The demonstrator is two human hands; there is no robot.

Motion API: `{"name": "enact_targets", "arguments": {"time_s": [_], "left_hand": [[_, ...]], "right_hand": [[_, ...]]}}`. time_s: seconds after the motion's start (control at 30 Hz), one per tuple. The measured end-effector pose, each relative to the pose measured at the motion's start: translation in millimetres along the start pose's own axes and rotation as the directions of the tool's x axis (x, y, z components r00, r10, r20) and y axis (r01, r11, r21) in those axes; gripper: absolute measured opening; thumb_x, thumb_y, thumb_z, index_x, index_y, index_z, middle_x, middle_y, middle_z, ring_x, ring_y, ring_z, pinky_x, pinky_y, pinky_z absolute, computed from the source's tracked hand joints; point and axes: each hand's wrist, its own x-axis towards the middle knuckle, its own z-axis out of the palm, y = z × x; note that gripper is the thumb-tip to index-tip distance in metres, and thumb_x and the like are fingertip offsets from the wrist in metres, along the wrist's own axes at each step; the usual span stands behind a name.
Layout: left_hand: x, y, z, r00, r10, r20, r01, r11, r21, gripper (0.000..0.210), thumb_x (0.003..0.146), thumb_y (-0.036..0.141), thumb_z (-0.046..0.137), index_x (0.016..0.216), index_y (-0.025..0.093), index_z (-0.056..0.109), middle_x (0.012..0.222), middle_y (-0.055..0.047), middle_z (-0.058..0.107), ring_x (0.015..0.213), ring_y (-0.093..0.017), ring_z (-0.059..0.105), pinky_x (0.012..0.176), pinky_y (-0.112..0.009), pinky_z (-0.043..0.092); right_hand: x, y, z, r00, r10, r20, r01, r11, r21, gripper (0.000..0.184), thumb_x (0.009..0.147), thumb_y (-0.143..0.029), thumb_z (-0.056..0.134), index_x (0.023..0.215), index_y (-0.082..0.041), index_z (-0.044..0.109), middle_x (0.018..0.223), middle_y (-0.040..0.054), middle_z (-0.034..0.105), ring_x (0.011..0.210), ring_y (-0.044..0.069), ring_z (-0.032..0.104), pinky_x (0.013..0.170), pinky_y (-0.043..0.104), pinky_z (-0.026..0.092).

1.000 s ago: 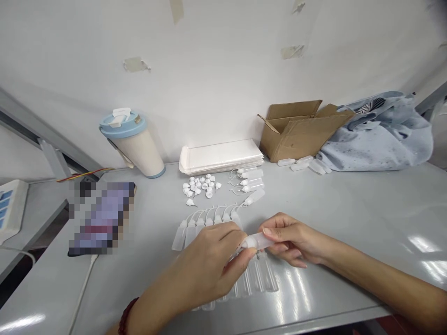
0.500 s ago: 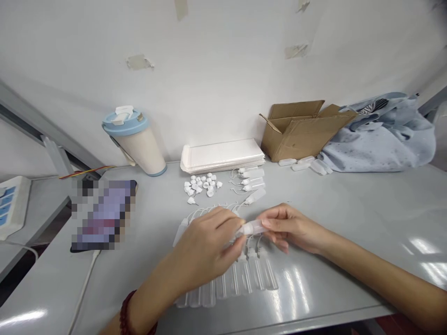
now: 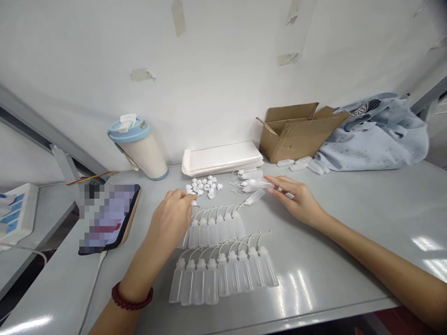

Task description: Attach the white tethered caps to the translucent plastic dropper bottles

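My left hand point(image 3: 172, 215) is at the near edge of a pile of small white caps point(image 3: 206, 184). Its fingers are pinched together on a white needle-tip cap point(image 3: 194, 203), mostly hidden beneath them. My right hand point(image 3: 296, 197) grips a translucent squeeze bottle point(image 3: 261, 184) by its base, nozzle pointing left, above a few similar bottles lying on the table. In front of me stretch two rows of these bottles, a back row point(image 3: 218, 230) and a front row point(image 3: 223, 277), each bottle with a thin strap at its neck.
White padded envelopes point(image 3: 223, 157) lie stacked against the wall, beside an open cardboard box point(image 3: 296, 139) and a light blue cloth bag point(image 3: 377, 144). Loose bottles point(image 3: 303, 164) lie before the box. To the left are a tumbler point(image 3: 145, 153) and a phone point(image 3: 111, 218) on a cable.
My hands have come apart from the bottle they both held. The left moved up-left to the caps; the right moved upward to the lying bottles, where it holds one.
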Motion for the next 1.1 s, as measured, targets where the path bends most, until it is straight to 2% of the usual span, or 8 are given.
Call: {"name": "enact_targets", "arguments": {"time_s": [0.1, 0.2, 0.5, 0.67, 0.73, 0.8, 0.93, 1.1], "left_hand": [[1.0, 0.2, 3.0, 0.999, -0.003, 0.046, 0.002, 1.0, 0.026, 0.031, 0.089, 0.012, 0.039, 0.105, 0.017, 0.065, 0.097, -0.011, 0.064, 0.094, -0.027, 0.059, 0.068, -0.034, 0.048], [2.8, -1.8, 6.2, 0.998, -0.009, 0.057, 0.007, 1.0, 0.028, 0.03, 0.089, 0.013, 0.039, 0.103, 0.017, 0.065, 0.095, -0.011, 0.064, 0.094, -0.028, 0.06, 0.065, -0.033, 0.047], [5.9, -4.6, 11.0, 0.998, -0.026, 0.059, 0.025, 1.0, 0.019, 0.023, 0.087, 0.013, 0.039, 0.098, 0.013, 0.06, 0.094, -0.013, 0.064, 0.087, -0.027, 0.062, 0.068, -0.033, 0.046], [5.6, -2.2, 8.8, 0.998, -0.044, 0.054, 0.046, 0.999, -0.023, 0.02, 0.088, 0.014, 0.037, 0.091, 0.014, 0.057, 0.09, -0.012, 0.063, 0.088, -0.027, 0.061, 0.069, -0.032, 0.044], [5.2, -0.1, 6.9, 0.997, -0.057, 0.048, 0.06, 0.997, -0.051, 0.019, 0.087, 0.015, 0.037, 0.089, 0.014, 0.056, 0.089, -0.012, 0.063, 0.086, -0.027, 0.061, 0.067, -0.033, 0.043], [4.5, 2.9, 4.9, 0.997, -0.064, 0.039, 0.068, 0.994, -0.092, 0.017, 0.087, 0.016, 0.038, 0.088, 0.016, 0.055, 0.088, -0.01, 0.064, 0.085, -0.027, 0.061, 0.066, -0.033, 0.043], [2.6, 10.7, 2.6, 0.998, -0.062, 0.018, 0.064, 0.981, -0.186, 0.014, 0.086, 0.02, 0.04, 0.088, 0.017, 0.053, 0.089, -0.007, 0.064, 0.084, -0.023, 0.061, 0.067, -0.031, 0.044], [-0.4, 18.6, 2.7, 0.996, -0.085, -0.013, 0.075, 0.931, -0.358, 0.014, 0.085, 0.029, 0.044, 0.087, 0.018, 0.053, 0.084, -0.004, 0.063, 0.08, -0.021, 0.061, 0.067, -0.03, 0.044]], "right_hand": [[0.0, 5.5, 7.1, 0.993, -0.117, -0.009, 0.115, 0.987, -0.111, 0.037, 0.094, -0.029, 0.046, 0.128, -0.018, 0.057, 0.104, 0.0106, 0.066, 0.081, 0.021, 0.055, 0.069, 0.036, 0.048], [1.9, 9.3, 10.0, 0.986, -0.166, -0.032, 0.158, 0.972, -0.176, 0.036, 0.094, -0.028, 0.046, 0.127, -0.018, 0.057, 0.103, 0.0113, 0.068, 0.083, 0.023, 0.056, 0.073, 0.039, 0.049], [2.6, 6.9, 10.2, 0.993, -0.051, -0.102, 0.03, 0.979, -0.203, 0.034, 0.091, -0.034, 0.049, 0.119, -0.018, 0.059, 0.108, 0.0141, 0.063, 0.089, 0.026, 0.058, 0.055, 0.034, 0.05], [-4.2, -10.0, 11.7, 0.975, -0.159, -0.158, 0.113, 0.957, -0.268, 0.026, 0.091, -0.028, 0.05, 0.115, -0.018, 0.056, 0.107, 0.0139, 0.06, 0.093, 0.026, 0.055, 0.067, 0.038, 0.05], [-8.6, -18.4, 13.7, 0.969, -0.23, -0.09, 0.204, 0.951, -0.233, 0.025, 0.093, -0.023, 0.048, 0.116, -0.018, 0.054, 0.102, 0.0133, 0.06, 0.093, 0.025, 0.055, 0.074, 0.039, 0.049], [-13.3, -26.2, 16.5, 0.96, -0.273, 0.057, 0.279, 0.949, -0.15, 0.026, 0.094, -0.02, 0.044, 0.119, -0.018, 0.052, 0.095, 0.0113, 0.061, 0.089, 0.023, 0.054, 0.075, 0.038, 0.049], [-20.2, -36.1, 22.2, 0.887, -0.286, 0.363, 0.314, 0.949, -0.019, 0.03, 0.096, -0.02, 0.038, 0.122, -0.018, 0.053, 0.095, 0.0103, 0.059, 0.088, 0.021, 0.053, 0.074, 0.035, 0.049], [-21.3, -39.1, 24.7, 0.848, -0.272, 0.454, 0.315, 0.949, -0.021, 0.032, 0.097, -0.022, 0.039, 0.124, -0.019, 0.056, 0.094, 0.009, 0.055, 0.088, 0.02, 0.05, 0.074, 0.033, 0.048]]}}
